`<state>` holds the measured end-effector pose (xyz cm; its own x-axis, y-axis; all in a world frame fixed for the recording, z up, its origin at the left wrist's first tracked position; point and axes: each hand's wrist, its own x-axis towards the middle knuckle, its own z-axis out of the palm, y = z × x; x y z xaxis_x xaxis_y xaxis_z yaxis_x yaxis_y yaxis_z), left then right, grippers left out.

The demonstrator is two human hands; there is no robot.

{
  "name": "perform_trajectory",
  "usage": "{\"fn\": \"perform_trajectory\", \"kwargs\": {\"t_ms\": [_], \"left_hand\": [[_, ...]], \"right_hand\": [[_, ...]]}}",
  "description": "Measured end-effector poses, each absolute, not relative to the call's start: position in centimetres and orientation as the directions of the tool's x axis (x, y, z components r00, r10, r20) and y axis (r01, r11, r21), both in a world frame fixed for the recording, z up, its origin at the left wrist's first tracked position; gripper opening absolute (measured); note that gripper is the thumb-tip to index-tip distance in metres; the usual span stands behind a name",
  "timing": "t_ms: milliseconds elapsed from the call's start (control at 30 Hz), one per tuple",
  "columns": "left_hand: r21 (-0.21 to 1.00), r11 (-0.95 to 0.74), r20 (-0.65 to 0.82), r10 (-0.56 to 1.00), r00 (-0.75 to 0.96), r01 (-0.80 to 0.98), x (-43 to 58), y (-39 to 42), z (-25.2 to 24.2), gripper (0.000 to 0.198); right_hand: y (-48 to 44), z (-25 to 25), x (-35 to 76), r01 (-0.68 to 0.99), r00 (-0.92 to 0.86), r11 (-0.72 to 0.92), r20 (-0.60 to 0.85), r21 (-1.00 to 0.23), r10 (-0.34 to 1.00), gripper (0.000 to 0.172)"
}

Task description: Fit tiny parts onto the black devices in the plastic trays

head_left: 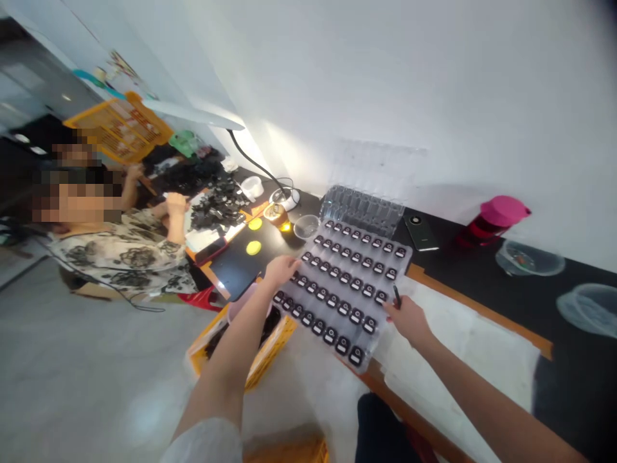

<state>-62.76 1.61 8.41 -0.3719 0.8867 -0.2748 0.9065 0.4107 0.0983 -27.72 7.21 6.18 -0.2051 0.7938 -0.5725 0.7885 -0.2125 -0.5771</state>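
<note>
A clear plastic tray [322, 258] carries rows of small black square parts, each with a ring and a white label, and overhangs the table's front edge. My left hand [281, 270] is closed on the tray's left edge; the fingertips are partly hidden. At the tray's right edge is my right hand [409, 319], its fingers closed round a slim dark pen-like tool [396, 296] that points up. Whether those fingers also grip the tray, I cannot tell.
Behind stand more clear trays [364, 209]. A phone [421, 232], a pink-lidded jug [499, 215] and plastic bowls [530, 258] are at right; white sheets [463, 350] lie nearer. A yellow crate [272, 350] is below left. Left, a co-worker [130, 238] sits by a black parts heap [219, 202] and lamp [284, 198].
</note>
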Motion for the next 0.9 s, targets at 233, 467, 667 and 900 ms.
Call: {"fn": "perform_trajectory", "kwargs": {"t_ms": [233, 467, 667, 900], "left_hand": [[0.082, 0.377, -0.247, 0.904, -0.348, 0.922, -63.0, 1.3, 9.3, 0.049], [0.085, 0.361, -0.237, 0.913, -0.334, 0.929, -63.8, 1.7, 9.7, 0.052], [0.097, 0.382, -0.199, 0.912, -0.359, 0.919, -62.6, 1.8, 11.9, 0.053], [0.124, 0.351, -0.118, 0.934, -0.337, 0.928, -55.1, 2.5, 14.9, 0.05]], "right_hand": [[6.8, 7.5, -28.4, 0.814, -0.217, -0.172, -0.565, -0.555, 0.796, 0.022], [6.5, 9.0, -28.8, 0.807, -0.186, -0.214, -0.581, -0.55, 0.792, 0.026], [6.2, 9.8, -27.0, 0.752, -0.198, -0.244, -0.563, -0.613, 0.803, 0.024], [6.0, 11.2, -18.7, 0.651, -0.116, -0.328, -0.517, -0.685, 0.848, 0.021]]}}
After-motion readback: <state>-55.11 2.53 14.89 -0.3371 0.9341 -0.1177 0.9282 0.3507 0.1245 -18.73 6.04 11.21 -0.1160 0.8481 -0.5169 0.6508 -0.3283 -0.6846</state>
